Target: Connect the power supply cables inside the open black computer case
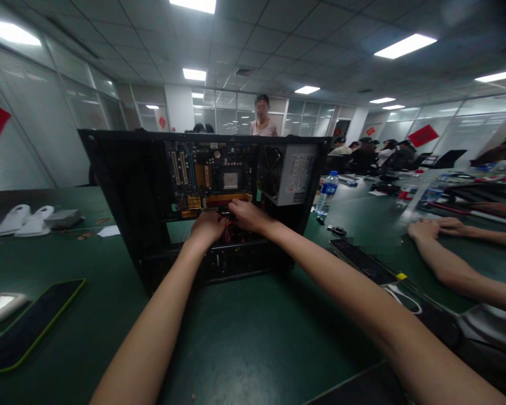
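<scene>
A black computer case (231, 269) stands with its side off, showing the motherboard (247, 160) and a grey power supply (296, 173) with a fan. Both my hands reach inside, just below the yellow-orange memory slots (227, 199). My left hand (208, 226) has its fingers bent inward beside red and dark cables (227, 232). Close against it, my right hand (248, 216) is curled over the lower edge of the motherboard. Each hand looks closed, but the fingertips and whatever they grip are hidden or too small to make out.
On the green table (236, 343) lie a dark green-edged pad (34, 323), a white device (2, 306), white slippers (25, 220) and a phone (362, 261). A water bottle (327, 194) stands right of the case. Another person's hands (432, 228) rest at right.
</scene>
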`<state>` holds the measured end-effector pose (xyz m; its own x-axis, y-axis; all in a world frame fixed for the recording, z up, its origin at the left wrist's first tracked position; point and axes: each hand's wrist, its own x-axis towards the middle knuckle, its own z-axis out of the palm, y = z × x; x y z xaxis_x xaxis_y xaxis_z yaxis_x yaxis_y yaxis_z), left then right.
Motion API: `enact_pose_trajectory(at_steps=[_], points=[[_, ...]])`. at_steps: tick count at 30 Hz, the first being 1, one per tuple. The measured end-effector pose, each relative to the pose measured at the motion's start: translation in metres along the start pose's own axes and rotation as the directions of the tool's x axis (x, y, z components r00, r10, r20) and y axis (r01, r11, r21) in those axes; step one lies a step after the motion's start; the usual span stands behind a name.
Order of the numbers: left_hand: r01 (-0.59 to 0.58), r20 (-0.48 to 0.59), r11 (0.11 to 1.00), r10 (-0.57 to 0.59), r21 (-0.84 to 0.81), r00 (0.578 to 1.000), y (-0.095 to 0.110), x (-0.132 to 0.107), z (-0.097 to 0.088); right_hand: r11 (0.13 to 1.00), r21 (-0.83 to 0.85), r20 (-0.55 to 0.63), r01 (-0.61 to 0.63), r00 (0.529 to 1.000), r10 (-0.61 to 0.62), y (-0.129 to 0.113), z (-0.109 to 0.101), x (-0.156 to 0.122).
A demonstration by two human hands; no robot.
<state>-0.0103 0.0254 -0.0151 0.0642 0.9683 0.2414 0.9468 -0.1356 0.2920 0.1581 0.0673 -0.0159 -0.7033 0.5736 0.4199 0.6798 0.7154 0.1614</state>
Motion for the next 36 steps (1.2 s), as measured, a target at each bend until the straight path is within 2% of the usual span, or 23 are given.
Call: enact_pose_trajectory(at_steps=[9, 14, 17, 23, 28, 32, 36], points=[[0.040, -0.029, 0.998, -0.039, 0.055, 0.999, 0.006, -0.001, -0.005, 0.996, -0.094, 0.033, 0.002, 0.999, 0.001, -0.001, 0.001, 0.003], [0.071, -0.046, 0.994, -0.068, 0.089, 0.997, 0.004, 0.005, -0.002, 0.993, -0.094, 0.053, -0.067, 0.996, 0.072, -0.005, -0.005, 0.001], [0.099, -0.050, 0.992, -0.095, 0.081, 0.994, 0.003, 0.006, -0.003, 0.993, -0.049, 0.037, -0.107, 0.993, 0.109, -0.003, -0.006, -0.001], [0.099, -0.048, 0.991, -0.094, 0.092, 0.994, 0.003, 0.007, -0.004, 0.984, 0.156, -0.016, -0.085, 0.996, 0.088, 0.010, 0.000, -0.008], [0.067, -0.042, 0.992, -0.063, 0.108, 0.997, 0.002, 0.011, -0.001, 0.932, 0.302, -0.030, -0.202, 0.975, 0.220, 0.015, 0.003, -0.010], [0.084, -0.045, 0.987, -0.079, 0.134, 0.996, 0.006, 0.009, -0.003, 0.900, 0.306, 0.000, -0.310, 0.945, 0.326, 0.013, 0.002, -0.009], [0.080, -0.041, 0.985, -0.074, 0.155, 0.996, 0.012, 0.006, -0.006, 0.885, 0.274, 0.051, -0.376, 0.925, 0.378, 0.011, -0.002, -0.008]])
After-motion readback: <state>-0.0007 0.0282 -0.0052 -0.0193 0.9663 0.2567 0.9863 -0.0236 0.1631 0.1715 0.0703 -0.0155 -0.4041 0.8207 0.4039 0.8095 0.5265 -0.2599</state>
